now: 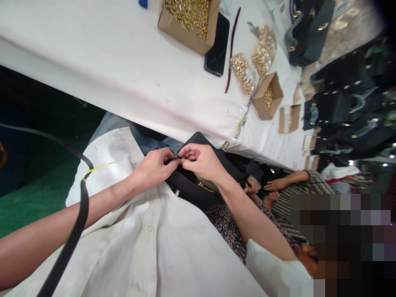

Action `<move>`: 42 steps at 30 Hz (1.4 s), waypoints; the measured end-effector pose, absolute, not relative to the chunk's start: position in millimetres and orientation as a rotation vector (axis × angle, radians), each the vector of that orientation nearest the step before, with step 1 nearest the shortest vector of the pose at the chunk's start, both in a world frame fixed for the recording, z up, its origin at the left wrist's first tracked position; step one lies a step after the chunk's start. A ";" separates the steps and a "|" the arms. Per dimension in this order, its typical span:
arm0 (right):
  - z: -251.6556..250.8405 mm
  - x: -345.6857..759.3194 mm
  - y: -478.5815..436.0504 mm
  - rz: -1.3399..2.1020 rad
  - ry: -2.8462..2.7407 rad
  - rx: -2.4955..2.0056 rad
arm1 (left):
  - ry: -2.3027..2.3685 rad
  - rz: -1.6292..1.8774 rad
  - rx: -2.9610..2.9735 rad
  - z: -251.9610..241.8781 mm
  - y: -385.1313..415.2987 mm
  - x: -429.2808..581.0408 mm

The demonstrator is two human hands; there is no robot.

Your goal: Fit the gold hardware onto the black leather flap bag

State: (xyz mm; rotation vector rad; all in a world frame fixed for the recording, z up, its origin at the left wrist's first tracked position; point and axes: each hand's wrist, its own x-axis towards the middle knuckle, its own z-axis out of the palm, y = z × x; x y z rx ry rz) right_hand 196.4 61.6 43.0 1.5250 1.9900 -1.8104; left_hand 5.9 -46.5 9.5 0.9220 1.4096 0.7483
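Observation:
A black bag (188, 187) with gold-coloured hardware lies on my lap against the table edge. My left hand (154, 168) is closed, thumb and fingers pinching a narrow dark strip at the bag's upper edge. Fingertip to fingertip with it, my right hand (200, 161) pinches the same spot from the other side. Exactly what small part sits between the tips is hidden. Near my right wrist, a gold zipper (202, 183) shows in the bag's opening. A gold-coloured metal fitting (225, 145) is on the bag's far corner.
The white table (93, 62) carries a cardboard box (182, 39) of gold-coloured pieces, a phone (217, 45), a dark red strip (232, 49), plastic bags (243, 72) and smaller boxes (268, 95). Black bags (349, 99) crowd the right. Co-workers' hands (275, 183) are beyond my right arm.

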 end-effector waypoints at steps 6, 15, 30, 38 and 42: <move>48.8 192.6 60.2 -1.766 2.060 1.451 | 1.412 0.775 1.056 3.1 -53.4 8.5; 58.3 186.8 51.5 -1.551 2.271 1.435 | 1.470 0.770 1.068 3.4 -48.1 12.7; 61.1 187.8 56.0 -1.586 2.246 1.173 | 1.435 0.749 0.947 -1.1 -46.6 9.8; 58.0 187.5 60.4 -1.660 2.198 1.182 | 1.433 0.720 0.991 1.0 -44.7 7.7; 58.7 184.6 62.7 -1.666 2.142 1.198 | 1.406 0.733 0.990 -0.5 -44.5 6.4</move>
